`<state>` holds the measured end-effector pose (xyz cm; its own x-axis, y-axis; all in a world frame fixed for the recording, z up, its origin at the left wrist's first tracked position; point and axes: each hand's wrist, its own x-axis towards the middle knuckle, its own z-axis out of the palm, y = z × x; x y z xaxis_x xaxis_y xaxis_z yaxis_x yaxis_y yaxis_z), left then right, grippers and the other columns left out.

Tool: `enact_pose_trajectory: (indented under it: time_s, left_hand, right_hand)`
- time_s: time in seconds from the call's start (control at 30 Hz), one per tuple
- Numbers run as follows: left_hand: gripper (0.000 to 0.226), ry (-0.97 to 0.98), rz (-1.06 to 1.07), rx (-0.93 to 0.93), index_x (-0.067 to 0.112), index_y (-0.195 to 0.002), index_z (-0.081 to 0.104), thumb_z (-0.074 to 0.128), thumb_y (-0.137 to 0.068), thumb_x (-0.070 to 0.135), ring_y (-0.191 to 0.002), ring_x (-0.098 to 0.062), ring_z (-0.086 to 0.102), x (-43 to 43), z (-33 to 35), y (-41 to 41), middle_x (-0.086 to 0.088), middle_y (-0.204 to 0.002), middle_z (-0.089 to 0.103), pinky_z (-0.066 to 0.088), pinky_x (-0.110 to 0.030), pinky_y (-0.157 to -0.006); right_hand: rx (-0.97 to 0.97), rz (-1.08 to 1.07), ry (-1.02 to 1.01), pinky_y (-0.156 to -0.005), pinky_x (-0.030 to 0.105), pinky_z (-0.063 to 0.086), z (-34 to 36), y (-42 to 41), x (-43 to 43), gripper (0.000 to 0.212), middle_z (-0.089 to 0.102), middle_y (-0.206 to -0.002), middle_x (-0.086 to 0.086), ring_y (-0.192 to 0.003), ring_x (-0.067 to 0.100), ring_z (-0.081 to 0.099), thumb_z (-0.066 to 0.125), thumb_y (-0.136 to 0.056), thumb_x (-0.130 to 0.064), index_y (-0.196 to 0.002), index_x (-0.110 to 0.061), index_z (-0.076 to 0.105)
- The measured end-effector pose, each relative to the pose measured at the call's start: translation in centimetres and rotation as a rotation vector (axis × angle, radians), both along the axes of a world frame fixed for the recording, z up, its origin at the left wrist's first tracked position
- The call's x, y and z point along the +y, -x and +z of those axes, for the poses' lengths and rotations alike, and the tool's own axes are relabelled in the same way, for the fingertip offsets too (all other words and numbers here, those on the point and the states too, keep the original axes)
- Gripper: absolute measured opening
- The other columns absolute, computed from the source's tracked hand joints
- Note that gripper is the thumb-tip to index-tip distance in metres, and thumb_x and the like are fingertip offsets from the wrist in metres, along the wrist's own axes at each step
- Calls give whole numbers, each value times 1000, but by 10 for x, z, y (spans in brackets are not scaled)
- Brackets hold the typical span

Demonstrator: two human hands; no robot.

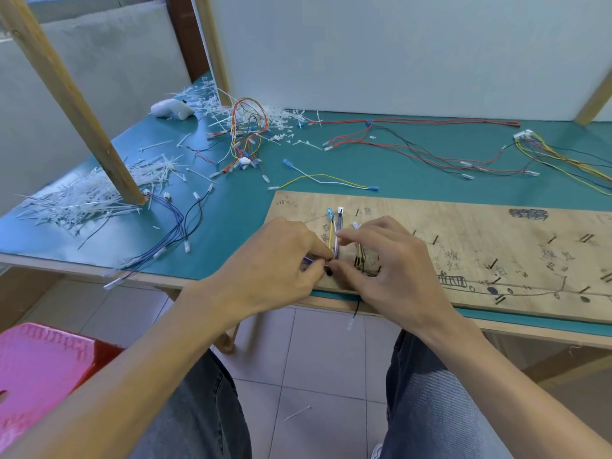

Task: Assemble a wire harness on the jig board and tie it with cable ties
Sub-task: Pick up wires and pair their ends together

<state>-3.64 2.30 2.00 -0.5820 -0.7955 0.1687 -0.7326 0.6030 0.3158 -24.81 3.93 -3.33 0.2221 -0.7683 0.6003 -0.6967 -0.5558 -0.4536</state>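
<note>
A plywood jig board [463, 246] with black pegs and pen marks lies at the table's front edge. At its left end a small bundle of yellow, white and purple wires [335, 236] runs toward me between pegs. My left hand [281, 263] pinches the bundle's near end with thumb and forefinger. My right hand [384, 260] pinches the same bundle from the right, its forefinger laid across the wires. A black wire [356, 309] hangs off the table edge below my hands. I cannot make out a cable tie in my fingers.
Loose white cable ties [92, 197] are heaped at the left around a wooden post [82, 104]. Blue and black wires [175, 226], a coloured harness [246, 134], red-black leads [414, 144] and yellow leads [563, 157] lie on the green mat. A pink stool [39, 369] stands at lower left.
</note>
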Motion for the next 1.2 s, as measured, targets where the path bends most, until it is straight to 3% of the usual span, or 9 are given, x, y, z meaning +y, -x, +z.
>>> enact_pose_trajectory:
  time_s: [0.2, 0.33, 0.43, 0.6, 0.73, 0.8, 1.0, 1.13, 1.2]
  left_hand:
    - [45, -23, 6, 26, 37, -130, 63, 52, -91, 18, -103, -19, 67, 9, -1, -5, 3, -104, 76, 53, -42, -89]
    - [33, 23, -13, -84, 32, -117, 63, 48, -92, 17, -92, -24, 64, 5, 1, -4, 2, -98, 73, 53, -45, -81]
    - [30, 39, -36, -41, 27, -112, 67, 50, -92, 13, -93, -22, 67, 2, 3, 1, 4, -98, 74, 53, -43, -80]
    - [42, 55, -13, 6, 28, -113, 69, 50, -84, 5, -93, -18, 69, 0, 2, 1, 5, -99, 76, 55, -39, -82]
    - [43, 42, 50, 78, 26, -108, 72, 49, -81, 2, -93, -10, 72, -2, 1, -1, 11, -98, 79, 55, -23, -80]
    - [44, 44, 65, 52, 25, -111, 72, 50, -82, 1, -95, -14, 73, -2, 1, -1, 8, -99, 80, 57, -29, -84]
    - [51, -11, 42, -174, 32, -118, 73, 49, -80, 10, -99, -26, 70, -9, 9, 6, -3, -104, 77, 59, -42, -83]
    - [55, -12, 10, -229, 34, -108, 78, 38, -72, 23, -82, -29, 58, -7, 15, 6, -3, -88, 73, 54, -39, -69]
    - [58, -59, -19, -200, 36, -108, 79, 35, -71, 32, -75, -28, 53, -8, 18, 5, -5, -85, 73, 48, -26, -60]
  right_hand:
    - [14, -12, -68, -92, 44, 51, -1, -2, 1, 36, 75, -94, -18, -107, 13, 63, 87, -85, -30, -120, -25, 77]
    - [70, -10, -40, -91, 45, 51, -1, -3, 1, 39, 75, -97, -19, -108, 16, 62, 86, -87, -29, -124, -24, 75]
    - [60, -2, -21, -90, 47, 53, 0, -3, 1, 49, 72, -107, -17, -112, 17, 60, 86, -86, -26, -132, -21, 69]
    - [87, -12, -71, -97, 47, 49, -1, -2, 0, 41, 74, -104, -17, -118, 15, 60, 82, -89, -31, -128, -24, 70]
    - [114, -7, -70, -97, 46, 47, -2, -2, -1, 38, 77, -102, -18, -117, 14, 61, 80, -91, -33, -127, -23, 71]
    - [111, -8, -72, -97, 46, 48, -2, -2, -1, 39, 76, -102, -19, -116, 14, 60, 80, -90, -33, -127, -23, 71]
    - [104, -32, -18, -88, 41, 51, 0, -3, 0, 36, 74, -100, -10, -108, 20, 59, 85, -88, -34, -118, -18, 74]
    - [126, -40, -15, -85, 41, 50, 1, -4, 1, 28, 74, -94, -8, -106, 22, 57, 82, -90, -36, -110, -17, 76]
    - [96, -36, -31, -85, 40, 50, 3, -5, 1, 26, 72, -92, -12, -105, 19, 56, 83, -89, -37, -107, -19, 76]
